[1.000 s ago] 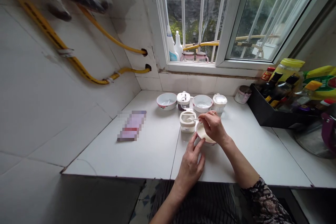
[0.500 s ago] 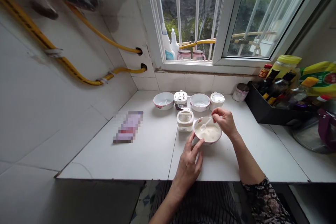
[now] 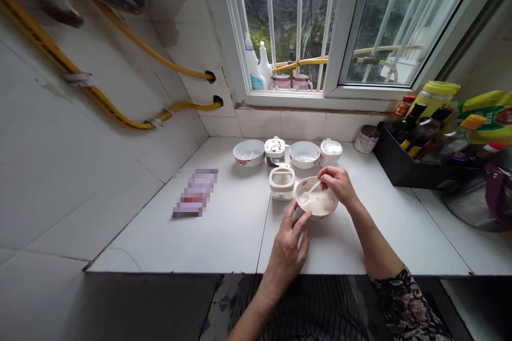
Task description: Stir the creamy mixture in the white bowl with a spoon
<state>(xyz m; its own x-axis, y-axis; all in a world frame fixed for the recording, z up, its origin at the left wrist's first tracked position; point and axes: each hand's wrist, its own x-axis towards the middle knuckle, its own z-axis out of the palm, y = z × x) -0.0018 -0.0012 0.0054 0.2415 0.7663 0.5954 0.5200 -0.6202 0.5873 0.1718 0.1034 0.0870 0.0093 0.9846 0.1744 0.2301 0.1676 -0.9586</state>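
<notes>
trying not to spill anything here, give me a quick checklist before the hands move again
1. Bowl upright on the counter: ok.
2. Left hand at the bowl: ok, fingers against its near left side.
3. Right hand gripping the spoon: ok.
4. Spoon's tip inside the bowl: ok.
5. Front jar upright: ok.
6. What the contents of the bowl are: cannot tell, just pale.
</notes>
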